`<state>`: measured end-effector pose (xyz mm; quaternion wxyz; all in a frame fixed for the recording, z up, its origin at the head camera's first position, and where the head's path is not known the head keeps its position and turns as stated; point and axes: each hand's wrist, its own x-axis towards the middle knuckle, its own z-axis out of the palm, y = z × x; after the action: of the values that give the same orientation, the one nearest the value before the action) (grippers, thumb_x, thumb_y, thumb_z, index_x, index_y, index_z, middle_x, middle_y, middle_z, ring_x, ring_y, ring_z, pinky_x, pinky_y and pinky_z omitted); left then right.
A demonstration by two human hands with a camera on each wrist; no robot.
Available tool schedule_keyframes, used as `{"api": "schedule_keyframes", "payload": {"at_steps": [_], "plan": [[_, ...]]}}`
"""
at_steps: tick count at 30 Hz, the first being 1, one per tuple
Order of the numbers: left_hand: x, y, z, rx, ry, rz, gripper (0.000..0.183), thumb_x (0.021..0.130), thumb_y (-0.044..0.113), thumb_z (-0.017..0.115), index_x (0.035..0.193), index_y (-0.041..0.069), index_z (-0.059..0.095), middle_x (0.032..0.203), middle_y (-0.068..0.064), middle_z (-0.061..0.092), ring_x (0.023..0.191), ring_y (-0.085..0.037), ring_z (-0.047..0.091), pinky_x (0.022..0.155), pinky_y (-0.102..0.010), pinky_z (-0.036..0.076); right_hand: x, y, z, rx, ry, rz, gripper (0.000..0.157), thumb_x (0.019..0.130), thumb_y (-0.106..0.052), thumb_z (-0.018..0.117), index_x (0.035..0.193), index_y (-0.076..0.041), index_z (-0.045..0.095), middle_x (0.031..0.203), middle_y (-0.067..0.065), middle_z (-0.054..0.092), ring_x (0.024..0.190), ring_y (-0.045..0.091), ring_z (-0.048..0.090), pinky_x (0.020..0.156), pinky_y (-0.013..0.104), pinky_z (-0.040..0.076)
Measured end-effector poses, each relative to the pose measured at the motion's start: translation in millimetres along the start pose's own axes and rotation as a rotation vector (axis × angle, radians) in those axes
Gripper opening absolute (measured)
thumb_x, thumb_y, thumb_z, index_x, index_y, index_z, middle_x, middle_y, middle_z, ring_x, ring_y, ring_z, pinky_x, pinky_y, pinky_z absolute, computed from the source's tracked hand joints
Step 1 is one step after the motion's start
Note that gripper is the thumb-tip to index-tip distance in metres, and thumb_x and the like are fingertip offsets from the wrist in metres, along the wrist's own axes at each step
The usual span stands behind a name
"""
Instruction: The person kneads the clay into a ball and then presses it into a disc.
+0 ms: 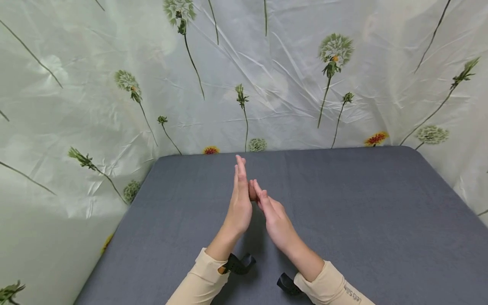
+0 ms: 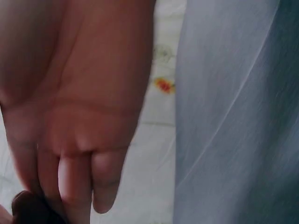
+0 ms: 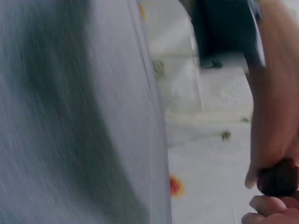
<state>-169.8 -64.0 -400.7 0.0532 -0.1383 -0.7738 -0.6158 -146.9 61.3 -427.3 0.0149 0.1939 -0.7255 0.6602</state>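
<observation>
A small dark rounded object between left fingers and right fingers, above the grey cloth-covered counter; white flower-printed sheet behind.

A head camera looks forward and down on the broad, grey, cloth-covered bench; black wrist cameras, close above it, share the glossy, flower-printed white sheet beyond.

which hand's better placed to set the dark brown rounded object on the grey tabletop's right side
Likely the right hand: it sits on that side of the object; the left hand is opposite.
</observation>
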Motion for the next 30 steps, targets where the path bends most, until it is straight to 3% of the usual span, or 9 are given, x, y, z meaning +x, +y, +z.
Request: {"api": "schedule_keyframes", "payload": {"at_steps": [2, 3, 5, 7, 9, 11, 16, 24, 30], "plan": [[4.4, -1.3, -5.7, -0.033, 0.031, -0.003, 0.077, 0.107, 0.076, 0.005, 0.172, 0.037, -0.008, 0.181, 0.008, 0.009, 0.128, -0.031, 0.055, 0.11, -0.046, 0.043, -4.1, -2.8, 5.3, -0.017, -0.023, -0.007, 0.057, 0.121, -0.034, 0.017, 0.168, -0.003, 0.029, 0.176, 0.009, 0.03, 0.162, 0.026, 0.031, 0.128, 0.045, 0.032], [6.3, -2.5, -7.2, -0.051, 0.039, -0.012, 0.079, 0.106, 0.077, 0.005, 0.172, 0.036, -0.008, 0.181, 0.007, 0.011, 0.103, -0.034, 0.055, 0.098, -0.041, 0.045, -5.8, -4.3, 6.9, -0.031, -0.026, -0.017, 0.056, 0.121, -0.032, 0.019, 0.168, -0.003, 0.029, 0.176, 0.008, 0.028, 0.163, 0.025, 0.029, 0.129, 0.04, 0.03], [8.3, -5.8, -6.8, -0.083, 0.024, -0.043, 0.081, 0.106, 0.077, 0.004, 0.173, 0.033, -0.008, 0.181, 0.003, 0.013, 0.097, -0.034, 0.059, 0.093, -0.037, 0.047, -7.8, -7.5, 7.1, -0.064, -0.015, -0.042, 0.054, 0.121, -0.03, 0.021, 0.167, -0.004, 0.032, 0.177, 0.005, 0.026, 0.164, 0.024, 0.025, 0.131, 0.037, 0.025], [7.8, -8.7, -2.2, -0.087, -0.01, -0.069, 0.08, 0.108, 0.074, 0.004, 0.173, 0.029, -0.008, 0.182, 0.001, 0.014, 0.123, -0.037, 0.062, 0.108, -0.042, 0.047, -7.0, -9.5, 4.1, -0.085, 0.015, -0.055, 0.053, 0.121, -0.03, 0.023, 0.167, -0.006, 0.034, 0.177, 0.003, 0.027, 0.166, 0.024, 0.021, 0.133, 0.04, 0.021], [4.5, -10.0, 4.8, -0.067, -0.049, -0.08, 0.076, 0.111, 0.068, 0.004, 0.173, 0.025, -0.009, 0.182, 0.0, 0.012, 0.162, -0.029, 0.032, 0.131, -0.054, 0.025, -3.9, -9.3, -1.3, -0.076, 0.043, -0.051, 0.054, 0.121, -0.032, 0.023, 0.167, -0.006, 0.035, 0.177, 0.004, 0.028, 0.167, 0.027, 0.02, 0.133, 0.049, 0.019], [-0.2, -8.5, 11.6, -0.027, -0.081, -0.059, 0.072, 0.113, 0.062, 0.004, 0.173, 0.022, -0.008, 0.182, 0.001, 0.009, 0.169, -0.025, 0.007, 0.135, -0.061, 0.007, 0.5, -6.8, -7.0, -0.035, 0.058, -0.025, 0.057, 0.121, -0.034, 0.021, 0.167, -0.004, 0.033, 0.177, 0.007, 0.028, 0.167, 0.028, 0.019, 0.133, 0.057, 0.017], [-6.9, 1.4, 15.0, 0.022, -0.092, 0.012, 0.073, 0.112, 0.066, 0.003, 0.173, 0.025, -0.006, 0.182, 0.009, 0.006, 0.169, -0.019, -0.012, 0.133, -0.065, -0.001, 5.7, 0.8, -12.2, 0.051, 0.043, 0.029, 0.061, 0.121, -0.037, 0.015, 0.169, 0.0, 0.025, 0.177, 0.015, 0.026, 0.165, 0.033, 0.023, 0.13, 0.064, 0.022], [7.9, -3.4, -7.6, -0.131, -0.002, -0.074, 0.085, 0.103, 0.081, 0.001, 0.172, 0.034, -0.008, 0.181, 0.011, 0.009, 0.143, -0.028, 0.046, 0.121, -0.053, 0.035, -4.5, -10.1, 3.1, -0.021, -0.02, -0.005, 0.057, 0.121, -0.034, 0.019, 0.169, -0.006, 0.028, 0.177, 0.008, 0.027, 0.163, 0.028, 0.029, 0.13, 0.052, 0.026], [2.7, -9.4, 5.5, -0.083, -0.11, -0.105, 0.083, 0.108, 0.073, -0.001, 0.173, 0.022, -0.01, 0.183, 0.002, 0.008, 0.169, -0.027, 0.006, 0.133, -0.064, 0.002, -2.2, -13.2, -6.6, -0.06, 0.071, -0.045, 0.056, 0.121, -0.034, 0.019, 0.168, -0.005, 0.033, 0.177, 0.007, 0.028, 0.167, 0.028, 0.021, 0.132, 0.059, 0.019]]}}
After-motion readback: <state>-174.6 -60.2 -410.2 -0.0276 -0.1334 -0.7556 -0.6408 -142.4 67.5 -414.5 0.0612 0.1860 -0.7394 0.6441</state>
